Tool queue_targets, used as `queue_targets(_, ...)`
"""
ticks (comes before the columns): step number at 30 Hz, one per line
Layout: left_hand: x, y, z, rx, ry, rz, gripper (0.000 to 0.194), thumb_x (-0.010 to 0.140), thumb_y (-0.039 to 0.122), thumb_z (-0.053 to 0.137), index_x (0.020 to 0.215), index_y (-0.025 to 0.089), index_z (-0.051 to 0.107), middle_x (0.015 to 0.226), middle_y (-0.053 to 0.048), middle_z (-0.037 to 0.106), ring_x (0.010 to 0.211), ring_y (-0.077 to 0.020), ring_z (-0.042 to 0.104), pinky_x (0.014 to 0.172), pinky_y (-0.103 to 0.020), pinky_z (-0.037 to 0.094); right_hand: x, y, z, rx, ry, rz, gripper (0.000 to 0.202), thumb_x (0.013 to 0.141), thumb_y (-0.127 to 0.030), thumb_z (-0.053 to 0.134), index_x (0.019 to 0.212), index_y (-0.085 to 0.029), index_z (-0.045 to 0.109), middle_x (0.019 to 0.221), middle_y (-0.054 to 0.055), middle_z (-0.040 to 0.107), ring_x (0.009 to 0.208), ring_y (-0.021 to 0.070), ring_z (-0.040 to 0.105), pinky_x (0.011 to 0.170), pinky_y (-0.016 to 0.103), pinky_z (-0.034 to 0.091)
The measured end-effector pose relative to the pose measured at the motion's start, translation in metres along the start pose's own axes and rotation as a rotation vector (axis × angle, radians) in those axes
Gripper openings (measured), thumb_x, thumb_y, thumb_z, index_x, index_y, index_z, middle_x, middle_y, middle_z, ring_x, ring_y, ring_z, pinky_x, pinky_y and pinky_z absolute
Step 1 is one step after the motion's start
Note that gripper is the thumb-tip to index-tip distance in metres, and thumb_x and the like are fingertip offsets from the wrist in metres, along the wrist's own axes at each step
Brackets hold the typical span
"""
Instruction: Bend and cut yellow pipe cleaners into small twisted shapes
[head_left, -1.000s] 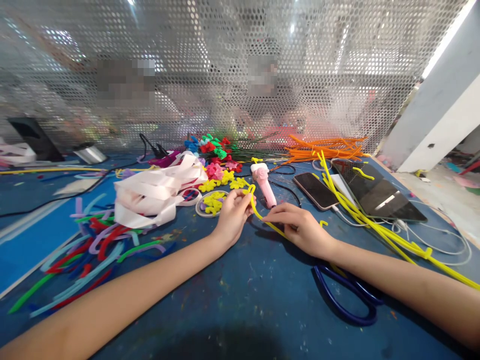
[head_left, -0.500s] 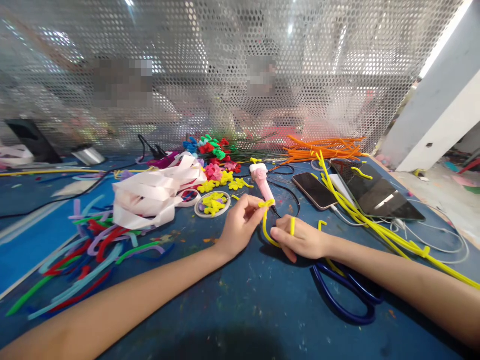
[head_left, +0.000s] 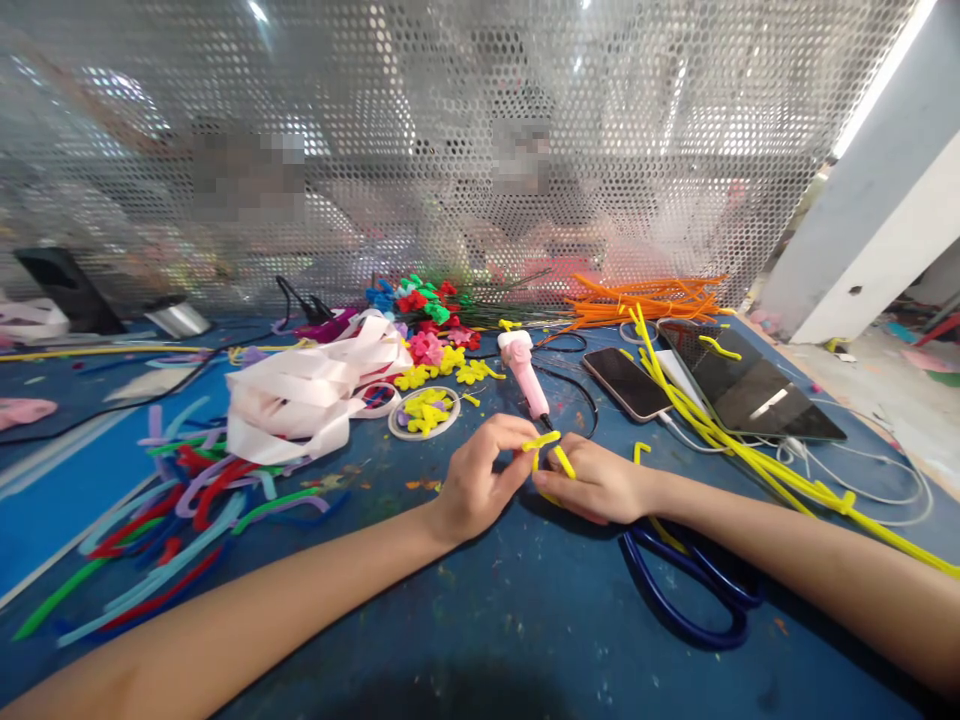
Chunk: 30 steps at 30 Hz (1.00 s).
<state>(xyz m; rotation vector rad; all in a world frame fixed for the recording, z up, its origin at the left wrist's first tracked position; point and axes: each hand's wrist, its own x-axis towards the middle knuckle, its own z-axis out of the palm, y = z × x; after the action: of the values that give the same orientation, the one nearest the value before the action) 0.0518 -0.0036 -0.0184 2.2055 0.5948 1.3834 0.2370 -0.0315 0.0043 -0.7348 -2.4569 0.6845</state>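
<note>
Between my two hands is a yellow pipe cleaner (head_left: 541,440), bent into a small shape. My left hand (head_left: 484,480) pinches one part of it between thumb and fingertips. The other end is in my right hand (head_left: 600,480), its fingers curled round it, and a yellow piece sticks up from them. Just beyond my hands lies a pink glue gun (head_left: 527,377) with a black cord. Yellow pipe-cleaner flowers (head_left: 472,370) and a round dish (head_left: 393,428) holding yellow pieces are beyond my left hand. Dark blue scissors (head_left: 686,590) lie by my right wrist, partly under the forearm.
A white ribbon pile (head_left: 289,395) and coloured pipe cleaners (head_left: 180,530) lie left. A phone (head_left: 626,382), a tablet (head_left: 750,385), cables and long yellow pipe cleaners (head_left: 720,435) are right. Orange stems (head_left: 645,300) lie before a perforated metal screen (head_left: 420,120).
My hands have come closer together, and the yellow loop between them is smaller. The piece at my right hand now leans to the side.
</note>
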Motion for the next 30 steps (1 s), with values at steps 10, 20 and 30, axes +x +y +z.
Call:
queue_targets(10, 0.006, 0.007, -0.002, 0.002, -0.386, 0.072, 0.017, 0.084, 0.016, 0.052, 0.093, 0.024, 0.064, 0.095, -0.006, 0.067, 0.092, -0.0185, 0.06, 0.085, -0.031, 0.042, -0.005, 0.005, 0.003, 0.253, 0.03, 0.132, 0.034, 0.081, -0.026, 0.055, 0.05, -0.015, 0.048, 0.047, -0.004, 0.05, 0.049, 0.0075, 0.046, 0.058, 0.021, 0.039)
queue_targets(20, 0.019, 0.01, 0.01, -0.778, -0.134, -0.735, 0.017, 0.075, 0.029, 0.068, 0.083, 0.017, 0.059, 0.066, 0.001, 0.06, 0.055, -0.0089, 0.053, 0.055, -0.02, 0.043, -0.003, 0.01, 0.004, 0.456, 0.496, 0.173, 0.03, 0.088, -0.031, 0.052, 0.116, -0.02, 0.054, 0.09, 0.003, 0.062, 0.077, 0.0125, 0.058, 0.069, 0.025, 0.047)
queue_targets(30, 0.019, 0.012, 0.011, -0.845, -0.157, -0.825, 0.023, 0.068, 0.032, 0.074, 0.079, 0.014, 0.064, 0.064, -0.001, 0.06, 0.053, -0.0085, 0.055, 0.052, -0.019, 0.043, -0.009, 0.008, -0.008, -0.081, 0.714, 0.13, 0.011, 0.084, -0.019, 0.058, 0.085, -0.018, 0.068, 0.079, 0.003, 0.065, 0.074, 0.0141, 0.059, 0.069, 0.027, 0.046)
